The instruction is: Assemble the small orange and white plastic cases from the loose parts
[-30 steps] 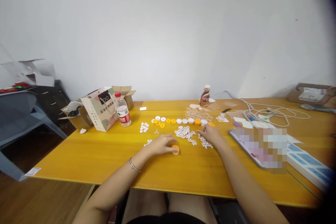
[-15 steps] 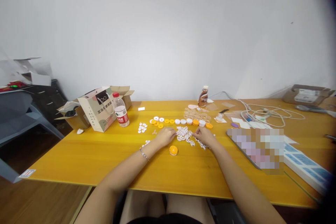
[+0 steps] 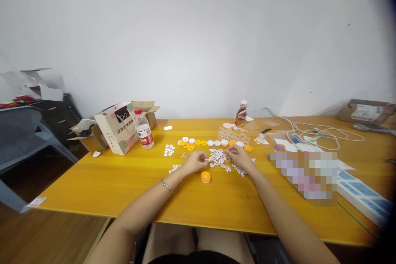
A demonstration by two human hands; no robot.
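My left hand is at the left edge of a pile of small white openwork plastic pieces. Its thumb and fingers pinch one small white piece at their tips. From the right, my right hand reaches over the same pile, fingertips closed together; what they hold, if anything, is too small to make out. More white lattice pieces lie beneath that hand. Nearer to me, between the forearms, sits a round orange-and-white part. Behind the pile runs a row of white and orange round parts.
Small white pieces lie left of my left hand. Clear plastic rings stand behind the row. Farther left are a water bottle and a paper bag; a brown bottle and white cables are toward the back right.
My right hand has shifted slightly left and away from me over the pile. A small white piece now shows at my left fingertips. The view has moved slightly.
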